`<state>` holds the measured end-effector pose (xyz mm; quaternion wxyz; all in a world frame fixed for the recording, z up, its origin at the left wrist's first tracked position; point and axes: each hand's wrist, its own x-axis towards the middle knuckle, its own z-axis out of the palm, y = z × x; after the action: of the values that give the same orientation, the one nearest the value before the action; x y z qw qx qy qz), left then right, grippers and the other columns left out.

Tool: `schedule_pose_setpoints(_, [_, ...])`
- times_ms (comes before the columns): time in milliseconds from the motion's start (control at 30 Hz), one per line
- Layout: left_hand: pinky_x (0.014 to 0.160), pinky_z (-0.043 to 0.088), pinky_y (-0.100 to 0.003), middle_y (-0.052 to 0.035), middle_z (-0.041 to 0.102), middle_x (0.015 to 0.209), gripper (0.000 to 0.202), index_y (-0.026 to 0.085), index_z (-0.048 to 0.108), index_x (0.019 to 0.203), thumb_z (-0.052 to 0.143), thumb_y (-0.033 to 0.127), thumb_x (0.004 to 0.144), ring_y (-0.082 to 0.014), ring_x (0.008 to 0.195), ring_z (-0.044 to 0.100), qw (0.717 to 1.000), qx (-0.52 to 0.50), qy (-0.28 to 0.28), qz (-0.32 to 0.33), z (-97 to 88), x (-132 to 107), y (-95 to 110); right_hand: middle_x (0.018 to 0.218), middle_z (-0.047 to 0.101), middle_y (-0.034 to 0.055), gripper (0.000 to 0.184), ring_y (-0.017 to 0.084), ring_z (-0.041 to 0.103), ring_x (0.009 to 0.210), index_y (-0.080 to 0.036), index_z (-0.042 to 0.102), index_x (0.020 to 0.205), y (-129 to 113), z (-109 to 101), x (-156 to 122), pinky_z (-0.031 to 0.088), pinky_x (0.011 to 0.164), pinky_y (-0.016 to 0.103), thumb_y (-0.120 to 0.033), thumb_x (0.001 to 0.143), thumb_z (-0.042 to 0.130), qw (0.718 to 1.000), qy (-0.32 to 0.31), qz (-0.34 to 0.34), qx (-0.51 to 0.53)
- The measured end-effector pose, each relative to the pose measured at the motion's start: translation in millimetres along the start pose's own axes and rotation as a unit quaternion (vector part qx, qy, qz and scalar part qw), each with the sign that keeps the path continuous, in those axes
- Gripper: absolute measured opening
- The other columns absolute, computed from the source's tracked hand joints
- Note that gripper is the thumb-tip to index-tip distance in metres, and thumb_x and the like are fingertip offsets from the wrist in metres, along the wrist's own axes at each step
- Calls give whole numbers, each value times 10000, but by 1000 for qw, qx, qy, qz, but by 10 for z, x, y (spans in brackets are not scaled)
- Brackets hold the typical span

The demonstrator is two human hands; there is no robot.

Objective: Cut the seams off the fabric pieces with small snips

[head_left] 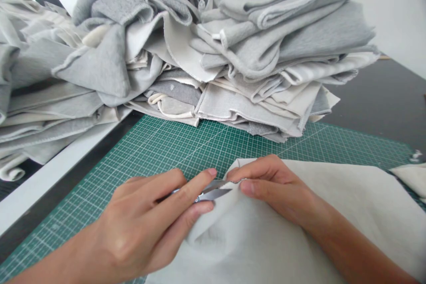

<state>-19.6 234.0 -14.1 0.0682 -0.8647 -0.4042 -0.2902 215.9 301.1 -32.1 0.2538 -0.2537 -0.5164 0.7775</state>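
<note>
Occupying two hands (133, 226) (282, 195) are one cloth (259, 239) and apparently one snipper (215, 194)

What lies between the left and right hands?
Between them, the head view shows the parted blades of the scissors and some of the pale cloth.

A plain white wall (396, 17) rises behind a dark tabletop (382, 93), which shows smooth at the right under bright, fairly even light.

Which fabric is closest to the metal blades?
The pale sheet pinched by the right hand, its edge by the blades; the piled pieces lie farther back.
</note>
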Motion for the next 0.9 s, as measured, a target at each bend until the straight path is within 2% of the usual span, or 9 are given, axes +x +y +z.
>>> schedule_pose_setpoints(367, [515, 430, -247, -10, 612, 761, 296, 112, 619, 1202, 602, 186, 916, -91, 579, 561, 999, 21, 13, 23, -36, 37, 18, 873, 738, 77, 251, 175, 649, 818, -162, 761, 1037, 3, 0, -7, 482, 742, 285, -320, 864, 671, 1000, -7, 3, 1])
schedule_pose_setpoints(600, [535, 438, -247, -6, 603, 765, 347, 126, 601, 1245, 623, 188, 905, -88, 589, 547, 999, 36, 15, 25, -20, 18, 27, 873, 735, 80, 257, 186, 656, 824, -148, 763, 1024, -4, 6, -2, 487, 750, 297, -323, 857, 679, 1000, -3, 7, 0])
schedule_pose_setpoints(700, [510, 435, -245, -21, 621, 785, 341, 115, 592, 1249, 606, 196, 918, -95, 596, 557, 999, 27, 2, 21, -19, 24, 29, 866, 731, 79, 257, 177, 648, 807, -143, 763, 1023, -13, 11, 0, 480, 730, 283, -322, 860, 674, 1000, -5, 10, 5])
schedule_pose_setpoints(900, [498, 424, -238, -27, 628, 813, 296, 114, 618, 1199, 612, 142, 903, -93, 622, 551, 1000, 13, 10, 13, 1, 12, 35, 865, 725, 62, 237, 154, 630, 791, -166, 760, 1039, -1, 6, -4, 467, 715, 258, -302, 869, 665, 1000, -12, -3, -2])
